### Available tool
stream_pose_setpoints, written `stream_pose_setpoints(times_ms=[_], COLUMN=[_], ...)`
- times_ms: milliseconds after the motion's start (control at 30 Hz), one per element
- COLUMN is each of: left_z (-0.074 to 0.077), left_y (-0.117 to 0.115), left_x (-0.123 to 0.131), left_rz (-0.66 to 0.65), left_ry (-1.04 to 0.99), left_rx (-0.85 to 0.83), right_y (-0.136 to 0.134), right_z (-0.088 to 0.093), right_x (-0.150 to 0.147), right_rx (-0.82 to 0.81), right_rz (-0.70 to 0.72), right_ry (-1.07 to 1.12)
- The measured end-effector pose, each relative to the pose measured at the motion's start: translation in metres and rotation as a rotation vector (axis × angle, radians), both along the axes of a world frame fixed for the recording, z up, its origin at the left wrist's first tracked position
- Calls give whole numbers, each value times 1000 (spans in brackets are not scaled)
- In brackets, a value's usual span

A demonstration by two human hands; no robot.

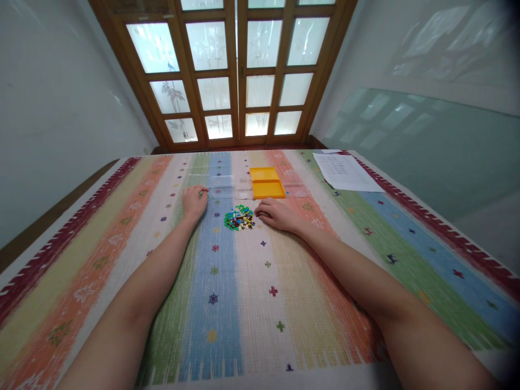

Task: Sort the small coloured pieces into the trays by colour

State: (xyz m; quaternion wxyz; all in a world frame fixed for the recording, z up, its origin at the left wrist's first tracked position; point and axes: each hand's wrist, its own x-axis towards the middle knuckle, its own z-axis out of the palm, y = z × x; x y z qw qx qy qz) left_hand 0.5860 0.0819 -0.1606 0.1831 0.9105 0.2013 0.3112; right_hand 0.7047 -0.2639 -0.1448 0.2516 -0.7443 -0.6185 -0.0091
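Observation:
A pile of tiny pieces (239, 218), mostly green, blue, brown and yellow, lies on the striped tablecloth. At its right edge rests my right hand (277, 214), fingers bent and close together, tips by the outermost pieces; anything between them is too small to see. My left hand (195, 202) lies on the cloth with curled fingers, its tips at the left end of a clear plastic box (222, 187). Whether it grips the box or something small is hidden. Behind my right hand sits an open yellow case (268, 189) with two shallow halves.
Another clear plastic tray (296, 185) stands right of the yellow case, with a small blue piece near it. Printed paper sheets (345, 172) lie at the far right of the table. The striped tablecloth (252, 325) reaches toward me. Wooden glass-paned doors (239, 81) stand beyond.

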Motion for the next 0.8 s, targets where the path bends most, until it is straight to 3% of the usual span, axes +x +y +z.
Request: stream_pose_setpoints(times_ms=[533, 800], left_z=[-1, 3], left_y=[-17, -23], left_x=[0, -1], left_rz=[-135, -147], left_ry=[53, 38], left_rx=[18, -14], right_y=[1, -5], right_z=[-8, -14], right_x=[5, 32], right_rx=[24, 335], right_rz=[-77, -490], right_ry=[-23, 127])
